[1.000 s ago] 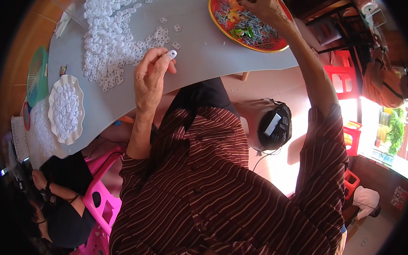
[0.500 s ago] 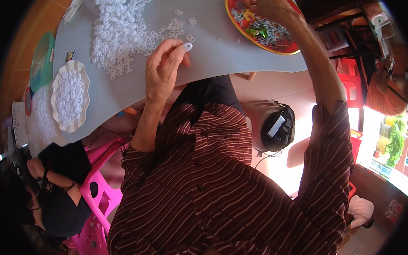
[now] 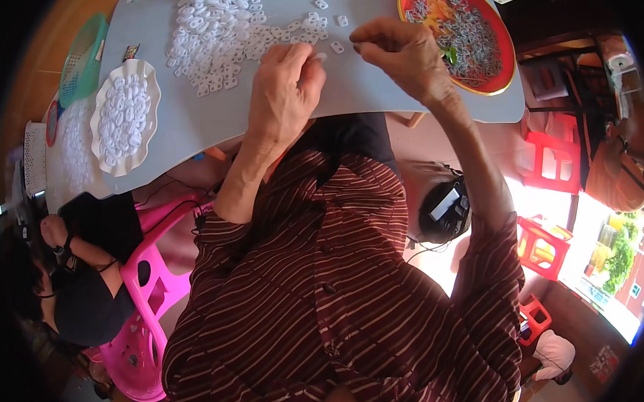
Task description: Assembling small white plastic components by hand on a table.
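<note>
My left hand (image 3: 287,93) is closed above the near part of the table, with a small white plastic piece (image 3: 321,57) showing at its fingertips. To its right, my right hand (image 3: 406,61) is pinched, fingertips pointing at the left hand. What it pinches is too small to make out. Just beyond my right wrist lies a red tray with a yellow rim (image 3: 510,60), holding many thin grey metal pieces (image 3: 476,43). A big heap of white plastic pieces with holes (image 3: 214,27) spreads past my left hand, several lying loose nearby.
A white wavy-edged dish (image 3: 152,96) of white pieces stands at the table's left, beside a green basket (image 3: 82,61). A pink chair (image 3: 159,280) and another person's arm (image 3: 93,253) are at the left. A black bag (image 3: 444,209) is below; red stools (image 3: 550,163) stand right.
My right hand has come out of the red tray, moving left and nearer to my left hand, its fingers now pinched. The left hand still holds the white piece, turned more palm-down.
</note>
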The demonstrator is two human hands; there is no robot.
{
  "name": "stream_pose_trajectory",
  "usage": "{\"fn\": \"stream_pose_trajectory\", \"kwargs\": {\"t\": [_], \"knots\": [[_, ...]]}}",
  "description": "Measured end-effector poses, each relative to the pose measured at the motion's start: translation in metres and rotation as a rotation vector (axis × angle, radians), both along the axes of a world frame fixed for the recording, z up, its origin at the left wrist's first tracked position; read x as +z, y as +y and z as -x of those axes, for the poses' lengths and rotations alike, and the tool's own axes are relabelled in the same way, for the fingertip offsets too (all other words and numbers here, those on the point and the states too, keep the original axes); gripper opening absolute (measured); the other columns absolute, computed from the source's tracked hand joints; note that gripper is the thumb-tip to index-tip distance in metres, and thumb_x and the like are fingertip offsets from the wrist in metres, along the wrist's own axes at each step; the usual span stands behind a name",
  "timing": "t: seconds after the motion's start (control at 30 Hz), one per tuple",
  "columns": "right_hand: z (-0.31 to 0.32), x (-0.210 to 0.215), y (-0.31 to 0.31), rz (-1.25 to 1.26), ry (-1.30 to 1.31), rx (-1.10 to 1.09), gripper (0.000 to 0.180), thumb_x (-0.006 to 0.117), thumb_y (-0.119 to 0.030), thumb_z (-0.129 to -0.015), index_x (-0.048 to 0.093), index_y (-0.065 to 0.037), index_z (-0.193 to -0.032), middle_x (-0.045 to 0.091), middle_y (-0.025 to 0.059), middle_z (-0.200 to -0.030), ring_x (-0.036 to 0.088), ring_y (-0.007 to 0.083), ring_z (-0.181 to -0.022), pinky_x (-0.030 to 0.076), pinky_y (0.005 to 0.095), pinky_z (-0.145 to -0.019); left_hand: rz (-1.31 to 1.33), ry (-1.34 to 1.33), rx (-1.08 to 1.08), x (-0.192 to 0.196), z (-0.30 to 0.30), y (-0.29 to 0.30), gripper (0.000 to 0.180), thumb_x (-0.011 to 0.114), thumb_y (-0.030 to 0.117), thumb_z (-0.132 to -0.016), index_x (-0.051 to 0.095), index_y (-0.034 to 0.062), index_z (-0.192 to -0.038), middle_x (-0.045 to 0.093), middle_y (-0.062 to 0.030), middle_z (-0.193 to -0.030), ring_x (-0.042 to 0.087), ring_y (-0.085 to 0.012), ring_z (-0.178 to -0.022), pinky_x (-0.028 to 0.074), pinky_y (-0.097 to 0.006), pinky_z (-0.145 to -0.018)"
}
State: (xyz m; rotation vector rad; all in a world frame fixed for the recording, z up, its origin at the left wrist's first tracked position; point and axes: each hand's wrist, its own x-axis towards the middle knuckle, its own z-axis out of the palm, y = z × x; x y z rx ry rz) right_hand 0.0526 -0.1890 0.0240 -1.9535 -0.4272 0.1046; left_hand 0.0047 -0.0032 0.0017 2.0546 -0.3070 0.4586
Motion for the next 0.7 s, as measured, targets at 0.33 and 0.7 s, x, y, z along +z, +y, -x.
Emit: {"fn": "stream_pose_trajectory", "kwargs": {"t": [0.33, 0.7], "knots": [[0.010, -0.022, 0.013, -0.238, -0.022, -0.142, 0.017, 0.065, -0.007, -0.079, 0.063, 0.001, -0.093, 0.065, 0.0034, -0.075, 0.059, 0.0059, -0.071, 0.048, 0.0211, -0.066, -0.540, -0.274, -0.021, 0.004, -0.024, -0.005, 0.019, 0.063, 0.006, -0.072, 0.061, 0.0032, -0.091, 0.052, -0.0104, -0.082, 0.047, -0.0278, -0.085, 0.039, -0.040, -0.080], [0.008, -0.027, 0.007, -0.346, -0.062, -0.131, 0.016, 0.064, -0.006, -0.080, 0.062, 0.002, -0.094, 0.065, 0.0045, -0.078, 0.059, 0.0067, -0.074, 0.048, 0.0214, -0.069, -0.667, -0.300, -0.204, 0.003, -0.044, -0.004, 0.020, 0.062, 0.007, -0.075, 0.063, 0.0025, -0.094, 0.054, -0.0092, -0.087, 0.045, -0.0258, -0.094, 0.037, -0.037, -0.085]]}}
